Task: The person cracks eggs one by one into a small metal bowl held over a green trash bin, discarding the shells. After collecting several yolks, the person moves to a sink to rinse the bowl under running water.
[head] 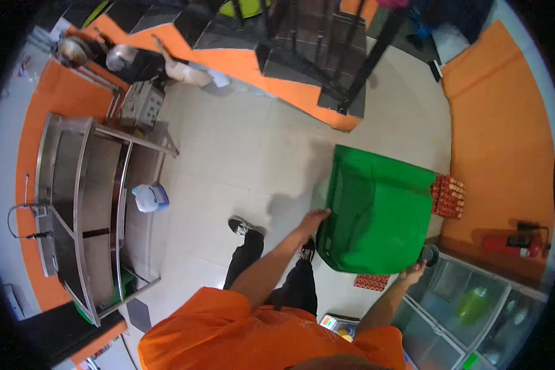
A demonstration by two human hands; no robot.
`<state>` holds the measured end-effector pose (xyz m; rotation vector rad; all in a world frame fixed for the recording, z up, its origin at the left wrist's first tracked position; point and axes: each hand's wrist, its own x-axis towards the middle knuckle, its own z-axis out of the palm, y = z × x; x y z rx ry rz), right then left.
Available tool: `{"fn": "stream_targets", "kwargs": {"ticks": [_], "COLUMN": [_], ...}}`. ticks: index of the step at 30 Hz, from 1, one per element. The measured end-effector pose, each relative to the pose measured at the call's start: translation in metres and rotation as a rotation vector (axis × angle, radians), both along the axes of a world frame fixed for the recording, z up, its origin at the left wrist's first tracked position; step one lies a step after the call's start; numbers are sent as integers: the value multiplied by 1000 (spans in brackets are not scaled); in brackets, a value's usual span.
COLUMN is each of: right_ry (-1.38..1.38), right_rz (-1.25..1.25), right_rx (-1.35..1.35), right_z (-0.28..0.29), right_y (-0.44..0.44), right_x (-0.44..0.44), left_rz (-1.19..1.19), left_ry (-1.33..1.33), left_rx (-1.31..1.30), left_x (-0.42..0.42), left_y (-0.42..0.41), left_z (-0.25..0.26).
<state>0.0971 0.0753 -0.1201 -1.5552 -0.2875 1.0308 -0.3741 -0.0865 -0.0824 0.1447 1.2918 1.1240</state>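
Note:
A large green plastic bin, seen from above, stands at my right in front of the orange wall. The fingers of my left hand close on its near left edge. At its lower right corner my right hand grips the rim. Just beyond those right fingers is a dark round object; whether it belongs to the bin I cannot tell. The bin's underside and much of the floor around it are hidden.
Stacked red trays with eggs sit behind the bin, with another red tray below it. A glass-fronted cabinet and fire extinguisher are rightward. Tiled stairs rise ahead; a white jug stands beside a steel sink unit.

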Motion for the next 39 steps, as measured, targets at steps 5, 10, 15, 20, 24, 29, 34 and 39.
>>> {"fn": "stream_targets", "kwargs": {"ticks": [5,10,15,20,24,29,34,39], "right_ry": [-14,82,42,409,493,485,494,447], "right_rz": [78,140,311,1193,1762,2494,3052,3434], "right_rx": [43,187,401,135,-45,-202,-378,-457], "right_z": [8,67,148,192,203,272,295,299], "right_y": [74,40,-79,-281,-375,-595,-772,-919], "right_x": [-213,-381,-537,-766,-913,-1035,-1085,-1135], "left_rz": [175,365,347,714,1163,873,806,1016], "left_ry": [352,498,606,821,978,1594,1636,1566], "left_rx": [-64,232,17,-424,-749,-978,-1232,-1443], "left_x": [-168,-302,-329,-325,-388,-411,-449,-449], "left_y": [12,-47,-244,-622,-679,-680,-719,-821], "left_z": [4,44,17,-35,118,283,296,291]}}
